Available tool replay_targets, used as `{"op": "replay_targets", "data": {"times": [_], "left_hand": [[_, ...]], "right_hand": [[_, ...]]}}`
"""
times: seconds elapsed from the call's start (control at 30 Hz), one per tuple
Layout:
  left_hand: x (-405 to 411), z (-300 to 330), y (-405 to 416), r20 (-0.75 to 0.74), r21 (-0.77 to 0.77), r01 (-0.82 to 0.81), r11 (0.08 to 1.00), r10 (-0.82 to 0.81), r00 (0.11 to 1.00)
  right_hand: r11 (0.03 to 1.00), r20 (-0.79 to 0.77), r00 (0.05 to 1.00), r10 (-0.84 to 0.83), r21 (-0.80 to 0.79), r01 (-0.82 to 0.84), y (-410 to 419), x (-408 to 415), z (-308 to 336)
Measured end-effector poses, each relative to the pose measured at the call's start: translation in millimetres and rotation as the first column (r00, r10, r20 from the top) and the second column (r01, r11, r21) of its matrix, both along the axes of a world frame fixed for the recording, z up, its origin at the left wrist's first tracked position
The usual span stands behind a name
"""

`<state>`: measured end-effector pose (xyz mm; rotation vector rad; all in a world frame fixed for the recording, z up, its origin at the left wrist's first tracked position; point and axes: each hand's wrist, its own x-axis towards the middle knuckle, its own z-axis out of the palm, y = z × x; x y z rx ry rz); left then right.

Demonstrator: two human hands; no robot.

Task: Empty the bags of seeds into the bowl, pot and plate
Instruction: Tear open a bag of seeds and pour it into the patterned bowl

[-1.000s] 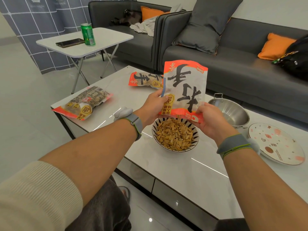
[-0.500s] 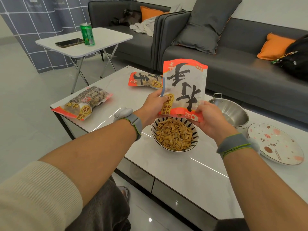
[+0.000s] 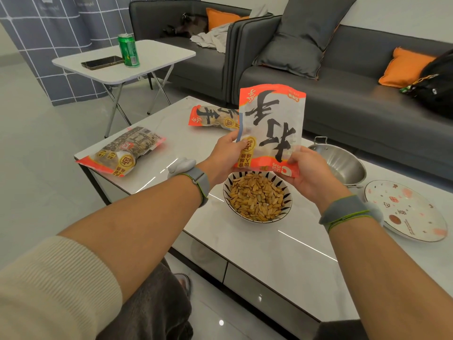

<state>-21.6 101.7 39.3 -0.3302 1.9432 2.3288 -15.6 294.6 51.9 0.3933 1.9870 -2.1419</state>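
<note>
At the centre of the frame both hands hold a seed bag upside down over a striped bowl full of seeds. The left hand pinches its left edge, the right hand its lower right corner. Right of the bowl stand a steel pot and a plate. Two more bags lie at centre left on the table.

Held bag showed big upside-down black Chinese chars, illegible to me; other bags' print too small.
</note>
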Motion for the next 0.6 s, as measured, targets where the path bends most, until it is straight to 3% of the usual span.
{"op": "replay_targets", "data": {"times": [0.6], "left_hand": [[-1.2,0.4,5.6,-0.005,0.005,0.038,0.999,-0.038,0.999]], "right_hand": [[0.999,0.014,1.0,0.011,-0.051,-0.01,3.6,-1.5,-2.5]]}}
